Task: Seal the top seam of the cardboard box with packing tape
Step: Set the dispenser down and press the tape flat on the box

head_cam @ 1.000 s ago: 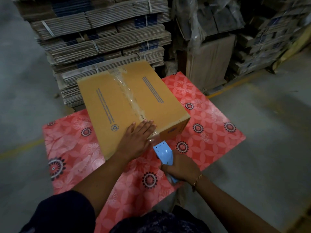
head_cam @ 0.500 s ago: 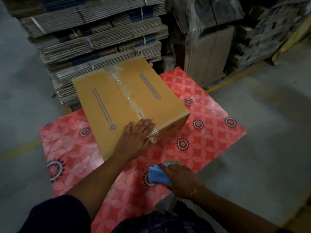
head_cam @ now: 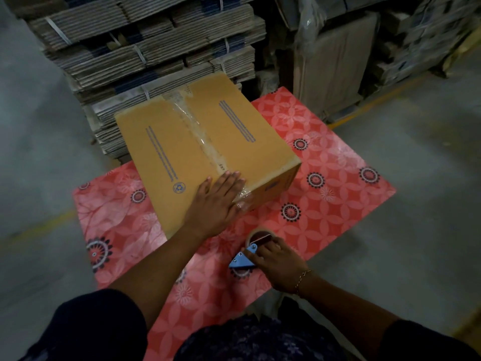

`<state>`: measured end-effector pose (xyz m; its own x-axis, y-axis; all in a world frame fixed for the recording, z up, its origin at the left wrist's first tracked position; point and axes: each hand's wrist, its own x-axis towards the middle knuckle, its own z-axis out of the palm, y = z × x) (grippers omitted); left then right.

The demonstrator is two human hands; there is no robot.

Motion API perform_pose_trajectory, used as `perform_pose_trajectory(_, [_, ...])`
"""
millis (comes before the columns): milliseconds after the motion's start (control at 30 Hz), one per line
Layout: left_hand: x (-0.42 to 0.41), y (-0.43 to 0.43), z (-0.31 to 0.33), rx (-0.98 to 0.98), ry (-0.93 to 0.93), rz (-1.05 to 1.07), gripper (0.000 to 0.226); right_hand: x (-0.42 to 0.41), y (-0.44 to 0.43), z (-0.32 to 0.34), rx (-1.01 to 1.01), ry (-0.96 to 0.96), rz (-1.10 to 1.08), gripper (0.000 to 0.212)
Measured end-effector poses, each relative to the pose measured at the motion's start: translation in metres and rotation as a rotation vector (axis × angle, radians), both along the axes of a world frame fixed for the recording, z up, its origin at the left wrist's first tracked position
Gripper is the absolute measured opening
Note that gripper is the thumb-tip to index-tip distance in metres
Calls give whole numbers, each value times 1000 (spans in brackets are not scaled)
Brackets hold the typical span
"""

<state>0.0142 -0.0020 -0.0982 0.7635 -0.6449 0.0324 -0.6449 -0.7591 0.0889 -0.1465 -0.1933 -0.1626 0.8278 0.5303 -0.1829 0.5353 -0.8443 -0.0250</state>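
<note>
A brown cardboard box point(head_cam: 177, 147) stands on a red patterned table point(head_cam: 338, 183). A strip of clear packing tape point(head_cam: 200, 134) runs along its top seam and folds over the near edge. My left hand point(head_cam: 216, 204) lies flat on the box's near end, fingers spread over the tape. On the table in front of the box rests a blue tape dispenser point(head_cam: 244, 259) with its roll, and my right hand point(head_cam: 276, 264) grips it.
Strapped bundles of flat cardboard point(head_cam: 145, 48) are stacked right behind the box. More cartons and wrapped stacks point(head_cam: 338, 61) stand at the back right. Grey concrete floor point(head_cam: 416, 152) with a yellow line surrounds the table.
My right hand pulled the dispenser away from the box's near edge and lowered it onto the table. My left hand stayed pressed on the box end.
</note>
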Motion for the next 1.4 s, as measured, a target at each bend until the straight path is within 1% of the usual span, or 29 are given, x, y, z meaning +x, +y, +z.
perform_pose_trajectory(67, [0, 0, -1, -1, -13, 1, 62, 8, 1, 19, 175, 0, -171, 48])
perform_pose_trajectory(100, [0, 1, -1, 0, -19, 0, 62, 15, 2, 28, 313, -25, -315, 36])
perform_pose_trajectory(133, [0, 1, -1, 1, -25, 1, 62, 24, 3, 39, 497, -18, -495, 29])
perform_pose_trajectory(167, [0, 1, -2, -2, -29, 1, 62, 36, 4, 51, 742, 48, -695, 25])
perform_pose_trajectory(200, [0, 1, -2, -4, -28, 2, 62, 49, 5, 63, 1036, 168, -894, 22])
perform_pose_trajectory(233, [0, 1, -2, -2, -27, 3, 62, 63, 4, 71, 1276, 306, -1065, 18])
perform_pose_trajectory(267, [0, 1, -2, 5, -25, 3, 62, 77, 2, 76, 1426, 427, -1170, 15])
perform_pose_trajectory(300, [0, 1, -2, 13, -26, -1, 62, 88, 0, 79, 1478, 502, -1200, 17])
perform_pose_trajectory(367, [1, 0, -1, 19, -23, -7, 63, 100, 0, 77, 1464, 535, -1151, 24])
perform_pose_trajectory(400, [1, 0, -1, 15, -20, -7, 63, 102, 2, 77, 1456, 535, -1129, 24])
perform_pose_trajectory(500, [0, 1, -1, 4, -30, -6, 63, 102, 5, 73, 1450, 520, -1097, 7])
perform_pose_trajectory(533, [0, 1, -1, 4, -31, -6, 63, 102, 6, 73, 1460, 514, -1101, 4])
perform_pose_trajectory(667, [0, 0, -3, 1, -37, 4, 60, 101, 7, 67, 1488, 534, -1153, 10])
perform_pose_trajectory(833, [1, 1, -4, -15, -38, -3, 62, 105, 7, 62, 1482, 520, -1131, 5])
perform_pose_trajectory(867, [0, 1, -3, -18, -31, -11, 65, 105, 8, 62, 1471, 507, -1131, 5])
perform_pose_trajectory(967, [0, 4, 3, -23, 28, -41, 87, 107, 8, 57, 1457, 469, -1136, 6])
perform_pose_trajectory(1000, [1, 5, 4, -35, 56, -40, 90, 108, 9, 54, 1457, 460, -1136, 7])
perform_pose_trajectory(1067, [2, 3, 6, -64, 90, -19, 86, 110, 11, 48, 1446, 433, -1134, 8])
perform_pose_trajectory(1167, [1, -8, 8, -96, 91, 60, 71, 111, 13, 42, 1468, 411, -1127, 4])
perform_pose_trajectory(1267, [0, -16, 5, -90, -15, 93, 57, 110, 13, 39, 1501, 397, -1111, 7])
perform_pose_trajectory(1300, [0, -16, 3, -80, -44, 89, 54, 110, 14, 39, 1497, 385, -1112, 11])
perform_pose_trajectory(1333, [0, -16, 1, -68, -65, 84, 51, 110, 13, 39, 1497, 381, -1109, 15])
perform_pose_trajectory(1400, [0, -16, -2, -47, -95, 77, 50, 111, 12, 40, 1479, 392, -1116, 15])
